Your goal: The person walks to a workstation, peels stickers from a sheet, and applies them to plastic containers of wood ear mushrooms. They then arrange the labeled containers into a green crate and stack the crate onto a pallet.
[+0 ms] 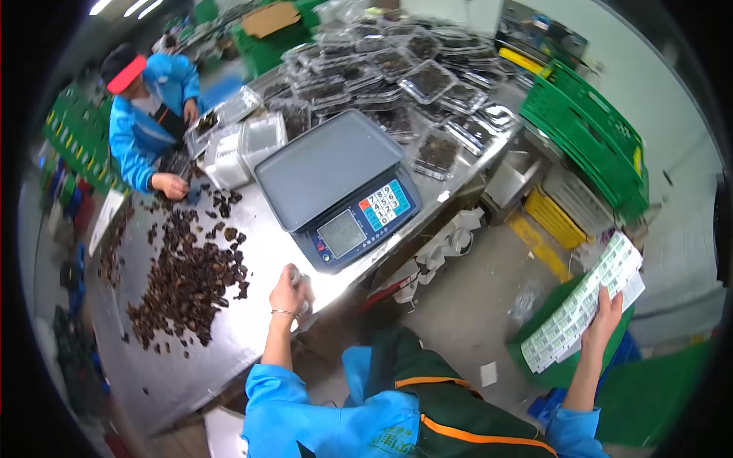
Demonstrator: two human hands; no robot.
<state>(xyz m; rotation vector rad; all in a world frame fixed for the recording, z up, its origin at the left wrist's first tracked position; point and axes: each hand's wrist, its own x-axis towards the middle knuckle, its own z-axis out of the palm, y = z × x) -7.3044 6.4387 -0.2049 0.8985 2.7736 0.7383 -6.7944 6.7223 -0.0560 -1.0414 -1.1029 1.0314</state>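
My left hand [289, 294], with a bracelet at the wrist, is at the steel table's edge just in front of the digital scale [336, 187]. Its fingers are curled round something small and pale that I cannot make out. Out to the right, my right hand [603, 324] grips sheets of printed labels [573, 313], which hang at a slant. The scale has a bare grey pan, a small display and a keypad. Left of it, a heap of dark dried mushrooms or fungus pieces [187, 278] is spread over the steel table [172, 385].
Many filled clear plastic boxes [427, 80] are piled behind the scale. Beside it are stacked pale containers [229, 156]. A co-worker [149, 114] in blue handles a container across the table. Green crates [588, 130] and a yellow crate [553, 217] stand at right.
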